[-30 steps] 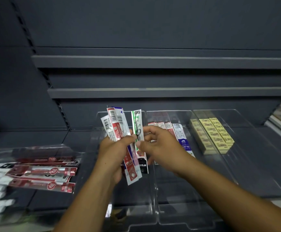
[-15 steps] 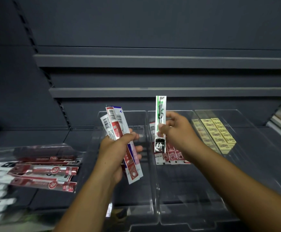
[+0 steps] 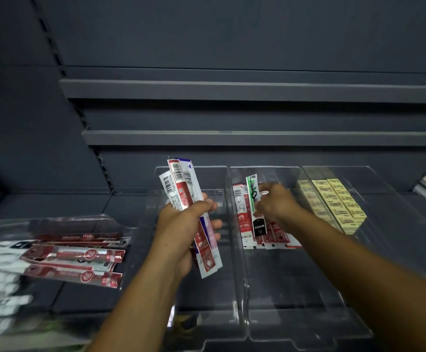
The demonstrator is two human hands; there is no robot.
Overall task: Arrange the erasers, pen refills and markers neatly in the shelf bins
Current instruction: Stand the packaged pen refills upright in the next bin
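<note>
**A:** Head view, centre of the frame: what has the left hand got?

**B:** The left hand (image 3: 181, 224) is clenched round a fan of pen refill packets (image 3: 178, 186), held upright over the left clear bin (image 3: 206, 313).

**A:** And just right of centre?

**B:** The right hand (image 3: 275, 204) pinches a green-striped refill packet (image 3: 253, 196). Its black lower end overlaps the red refill packets (image 3: 242, 219) lying in the middle bin (image 3: 295, 288).

**A:** Erasers?

**B:** The yellow erasers (image 3: 338, 201) sit in rows in the right bin (image 3: 384, 250). Loose red packets (image 3: 74, 255) lie at lower left.
</note>
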